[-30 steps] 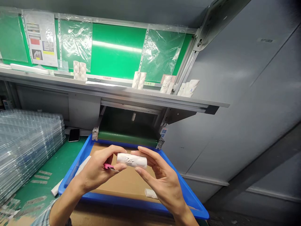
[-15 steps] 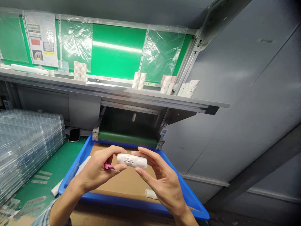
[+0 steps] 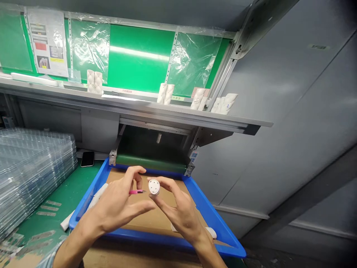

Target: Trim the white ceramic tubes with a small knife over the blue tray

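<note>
A small white tube (image 3: 154, 187) is pinched between the thumb and fingertips of my right hand (image 3: 180, 208). Its end faces me, showing a rounded cap with several small dark holes. My left hand (image 3: 117, 201) is just left of the tube and apart from it, thumb and index finger spread. Its curled fingers keep hold of a thin pink-handled tool (image 3: 135, 192) with a dark narrow tip; its exact kind is unclear. Both hands are above a blue tray (image 3: 223, 230) lined with brown cardboard (image 3: 145, 223). Another white tube (image 3: 211, 232) lies in the tray, partly behind my right wrist.
A green conveyor belt (image 3: 150, 158) ends at the tray's far edge, carrying one white piece (image 3: 158, 138). Stacked clear plastic trays (image 3: 36, 175) and a phone (image 3: 87, 159) are on the left. Above, a metal shelf (image 3: 134, 108) bears several white quilted tubes (image 3: 94, 82).
The tube has turned from lying sideways with its lettering visible to end-on. My left thumb and index finger have let go of it, leaving it in my right hand.
</note>
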`<state>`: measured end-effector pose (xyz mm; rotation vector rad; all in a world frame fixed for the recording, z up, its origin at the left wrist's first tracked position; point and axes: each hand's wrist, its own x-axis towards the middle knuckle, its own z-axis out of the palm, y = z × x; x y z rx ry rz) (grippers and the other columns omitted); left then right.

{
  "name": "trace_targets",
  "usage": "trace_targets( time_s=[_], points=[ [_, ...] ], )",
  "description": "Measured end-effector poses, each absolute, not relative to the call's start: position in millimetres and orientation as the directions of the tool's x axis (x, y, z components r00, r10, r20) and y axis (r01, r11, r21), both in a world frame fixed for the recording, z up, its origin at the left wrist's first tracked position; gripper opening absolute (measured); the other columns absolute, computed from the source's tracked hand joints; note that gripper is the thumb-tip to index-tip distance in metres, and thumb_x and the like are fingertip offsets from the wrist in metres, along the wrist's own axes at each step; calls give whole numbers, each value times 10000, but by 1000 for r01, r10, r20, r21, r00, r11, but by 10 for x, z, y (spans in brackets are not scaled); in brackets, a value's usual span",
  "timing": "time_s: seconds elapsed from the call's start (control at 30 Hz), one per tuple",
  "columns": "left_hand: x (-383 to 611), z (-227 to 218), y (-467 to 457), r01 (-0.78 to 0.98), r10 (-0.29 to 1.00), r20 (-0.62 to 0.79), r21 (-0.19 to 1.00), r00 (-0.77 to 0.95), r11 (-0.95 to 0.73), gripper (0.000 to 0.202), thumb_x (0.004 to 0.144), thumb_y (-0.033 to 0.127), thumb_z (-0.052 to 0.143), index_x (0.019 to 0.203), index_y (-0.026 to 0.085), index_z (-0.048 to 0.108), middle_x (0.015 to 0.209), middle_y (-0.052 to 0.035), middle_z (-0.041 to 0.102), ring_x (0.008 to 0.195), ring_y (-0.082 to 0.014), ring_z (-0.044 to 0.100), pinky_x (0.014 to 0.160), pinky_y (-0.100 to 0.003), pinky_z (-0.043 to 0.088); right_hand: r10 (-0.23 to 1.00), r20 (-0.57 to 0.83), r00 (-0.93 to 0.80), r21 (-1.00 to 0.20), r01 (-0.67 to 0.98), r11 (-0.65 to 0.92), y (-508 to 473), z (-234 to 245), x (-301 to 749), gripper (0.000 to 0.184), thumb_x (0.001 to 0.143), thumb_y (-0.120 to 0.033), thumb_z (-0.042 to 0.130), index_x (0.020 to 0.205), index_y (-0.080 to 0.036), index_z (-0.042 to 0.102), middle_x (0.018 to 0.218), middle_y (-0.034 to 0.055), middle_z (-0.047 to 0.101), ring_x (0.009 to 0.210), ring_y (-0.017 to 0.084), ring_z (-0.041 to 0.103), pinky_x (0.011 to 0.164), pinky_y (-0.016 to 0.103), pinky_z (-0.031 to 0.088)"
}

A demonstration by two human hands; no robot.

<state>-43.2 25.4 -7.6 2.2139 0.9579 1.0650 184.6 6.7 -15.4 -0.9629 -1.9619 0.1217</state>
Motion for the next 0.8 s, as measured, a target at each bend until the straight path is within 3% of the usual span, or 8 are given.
trace_targets(
  time_s=[0.1,0.2,0.33,0.43,0.57,0.8],
  points=[
    [-513,-4,255,421,785,423,675,453,-606,288,1123,523,402,1156,255,502,857,25,617,667,-168,560,647,-297,394,695,667,-271,-488,547,681,66,-156,1849,300,1036,-255,705,1328,-263,638,1223,36,802,1127,216,794,983,305,661],
    [-520,-5,267,448,761,471,618,446,-646,336,1152,452,302,973,253,504,763,30,597,643,-169,547,628,-294,368,665,693,-279,-466,530,708,62,-140,1843,303,1016,-190,679,1313,-249,673,1247,58,793,1147,227,779,1028,336,644],
    [-462,-40,244,538,668,613,423,423,-729,384,1165,380,294,886,243,519,685,44,587,555,-153,521,578,-296,312,631,711,-310,-431,516,740,51,-107,1839,349,985,-128,648,1308,-245,706,1240,69,801,1105,228,781,991,334,648],
    [-432,-45,196,573,598,666,300,447,-762,357,1159,443,394,942,241,593,753,34,684,602,-165,620,591,-307,333,622,709,-332,-424,503,753,44,-95,1846,378,973,-121,645,1320,-254,711,1229,63,811,1045,219,794,950,316,656],
    [-421,-43,153,614,550,703,204,451,-763,391,1073,604,568,961,233,621,858,16,755,707,-207,715,627,-324,378,621,684,-383,-436,468,769,36,-99,1859,424,956,-106,624,1340,-271,695,1219,42,813,1019,201,793,931,283,649],
    [-397,-28,155,672,518,734,114,439,-732,518,1068,667,528,795,228,557,659,38,673,527,-173,613,532,-334,282,607,642,-467,-458,401,793,33,-102,1867,484,899,-53,557,1316,-266,681,1177,42,794,1061,202,770,916,272,629]
  ],
)
